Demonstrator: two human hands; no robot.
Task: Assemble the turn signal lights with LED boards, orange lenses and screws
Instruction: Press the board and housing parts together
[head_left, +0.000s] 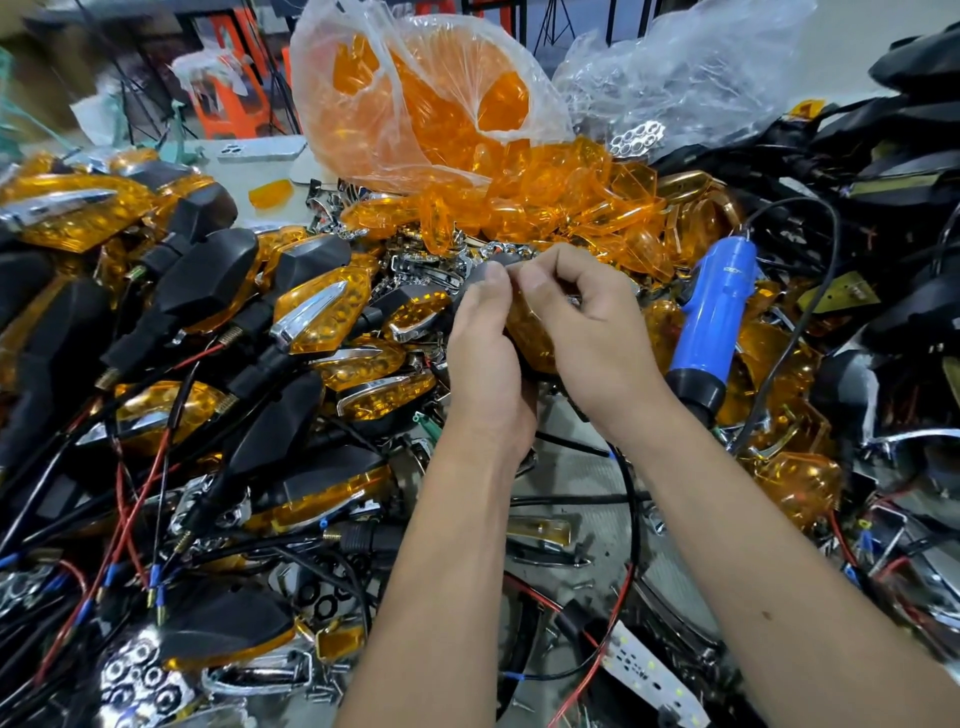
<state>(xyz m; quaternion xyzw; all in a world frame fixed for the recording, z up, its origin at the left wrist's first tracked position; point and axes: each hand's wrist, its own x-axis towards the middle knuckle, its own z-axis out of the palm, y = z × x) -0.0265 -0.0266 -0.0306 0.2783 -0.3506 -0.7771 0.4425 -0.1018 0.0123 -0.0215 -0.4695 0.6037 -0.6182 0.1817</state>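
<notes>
Along the table's left edge sits a heap of finished signal lights (218, 291), black shells with orange lenses already on, so plenty is done. Mid-table, the left hand (485, 353) and right hand (587, 332) are pressed together, both wrapped around one signal light (530, 332), thumbs pinching at its top; looks like the lens is being seated. Behind them, a bag of loose lenses (441, 104) says lots remain. Just right, the blue screwdriver (714, 322) lies idle, screws probably next.
</notes>
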